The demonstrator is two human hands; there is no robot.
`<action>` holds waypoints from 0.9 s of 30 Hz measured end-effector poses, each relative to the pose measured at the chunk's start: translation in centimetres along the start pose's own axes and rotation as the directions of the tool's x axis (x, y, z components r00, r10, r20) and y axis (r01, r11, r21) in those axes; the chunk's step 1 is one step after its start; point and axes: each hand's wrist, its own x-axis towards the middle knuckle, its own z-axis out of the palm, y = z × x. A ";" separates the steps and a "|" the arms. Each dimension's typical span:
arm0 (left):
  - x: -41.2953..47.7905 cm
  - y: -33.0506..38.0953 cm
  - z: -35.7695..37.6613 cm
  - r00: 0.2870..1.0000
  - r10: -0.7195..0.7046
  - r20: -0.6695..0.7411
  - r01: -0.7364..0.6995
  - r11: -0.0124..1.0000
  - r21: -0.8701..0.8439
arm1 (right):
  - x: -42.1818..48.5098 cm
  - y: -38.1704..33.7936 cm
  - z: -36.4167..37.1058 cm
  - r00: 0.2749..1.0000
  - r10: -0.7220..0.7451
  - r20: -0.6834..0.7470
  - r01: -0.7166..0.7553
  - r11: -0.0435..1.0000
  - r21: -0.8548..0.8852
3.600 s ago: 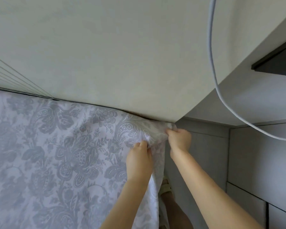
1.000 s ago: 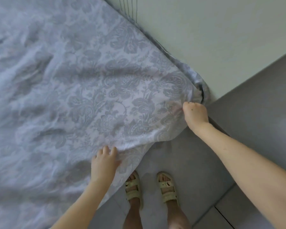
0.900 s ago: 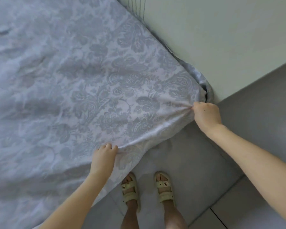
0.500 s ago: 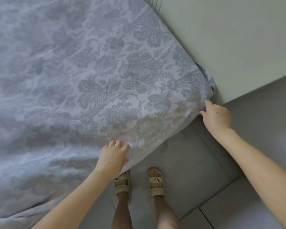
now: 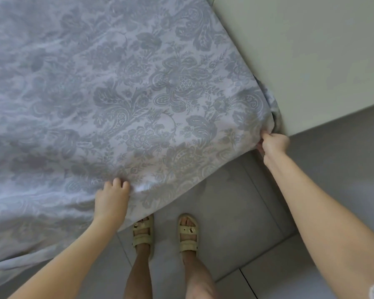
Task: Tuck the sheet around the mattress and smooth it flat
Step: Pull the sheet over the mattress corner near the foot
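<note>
A pale lilac sheet (image 5: pixel 138 100) with a grey floral pattern covers the mattress and fills the left and middle of the head view. Its near edge hangs loose over the bed's side above the floor. My left hand (image 5: pixel 111 201) grips a fold of this edge, fingers curled into the cloth. My right hand (image 5: pixel 273 145) pinches the sheet at the corner, close to the wall. The mattress itself is hidden under the sheet. Small creases run across the left part of the sheet.
A pale wall (image 5: pixel 311 50) runs along the bed's right side and ends at a corner next to my right hand. Grey floor tiles (image 5: pixel 235 212) lie below. My feet in beige sandals (image 5: pixel 187 231) stand close to the bed's edge.
I have stepped back from the wall corner and look down. Over the last second both hands kept hold of the sheet's edge and pulled it taut, the right hand staying at the corner.
</note>
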 end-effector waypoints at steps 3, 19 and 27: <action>0.7 0.2 0.0 0.993 0.114 0.041 -0.115 0.993 0.016 | -0.3 0.4 -3.4 0.973 -0.167 -0.160 0.128 0.965 -0.228; -1.3 -1.2 2.2 0.981 0.189 -0.030 -0.191 0.948 -0.255 | -8.1 -2.0 0.6 0.699 -0.554 0.451 0.489 -0.090 -0.868; -6.4 -9.5 4.9 0.841 -0.530 0.108 0.346 0.374 -0.861 | -23.6 1.4 11.8 0.043 -0.385 0.922 0.924 -0.336 -0.184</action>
